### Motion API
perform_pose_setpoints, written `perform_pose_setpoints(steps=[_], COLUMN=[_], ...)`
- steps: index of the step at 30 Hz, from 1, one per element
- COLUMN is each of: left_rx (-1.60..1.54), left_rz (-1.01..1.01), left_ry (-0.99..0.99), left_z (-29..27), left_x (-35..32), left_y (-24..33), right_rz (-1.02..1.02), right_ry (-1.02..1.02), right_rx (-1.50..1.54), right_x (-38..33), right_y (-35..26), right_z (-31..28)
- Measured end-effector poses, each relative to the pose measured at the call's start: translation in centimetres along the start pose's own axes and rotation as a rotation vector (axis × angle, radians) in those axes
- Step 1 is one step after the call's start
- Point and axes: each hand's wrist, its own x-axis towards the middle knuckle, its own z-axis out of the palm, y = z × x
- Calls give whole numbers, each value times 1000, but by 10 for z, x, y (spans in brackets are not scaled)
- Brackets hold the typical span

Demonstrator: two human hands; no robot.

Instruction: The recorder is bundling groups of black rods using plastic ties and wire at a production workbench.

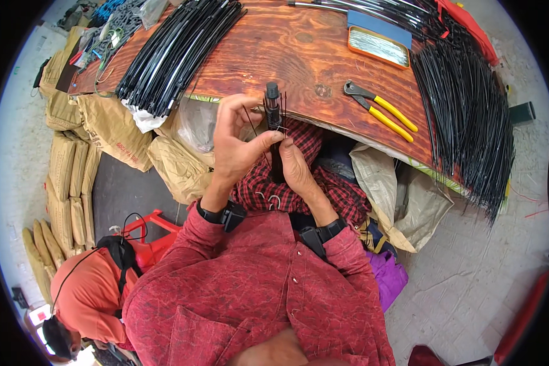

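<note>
Upright in front of my chest, at the table's near edge, stands a black rod-like piece (272, 100) with a ridged cylindrical top. Thin black ribs (249, 119) stick up beside it, and a short thin wire crosses it near my thumbs. My left hand (235, 143) grips the piece from the left, thumb pressed in and fingers curled behind. From the right, my right hand (297, 168) closes on it lower down, its thumb tip near my left thumb. Its other fingers are mostly hidden, as is the piece's lower end.
Yellow-handled cutting pliers (381, 110) lie on the wooden table (274, 43), right of my hands. Beyond them sits a tin of thin metal wires (379, 49). Black rod bundles (180, 52) and thin black ribs (463, 110) flank the table. A person in orange (91, 293) is at lower left.
</note>
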Motion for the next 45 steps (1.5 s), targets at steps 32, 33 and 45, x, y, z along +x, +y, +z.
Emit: perform_pose_setpoints(steps=[32,33,45], left_rx=[-614,-641,-412], left_rz=[-312,-324,-257], left_ry=[-412,-415,-333], left_z=[37,36,40], left_x=[-2,-2,-5], left_y=[-28,-27,-18], right_rz=[-86,-96,53], right_ry=[342,325,243], right_rx=[134,159,382], right_x=[-20,-19,-35], right_y=[-87,-85,-87], right_z=[-35,-34,-36])
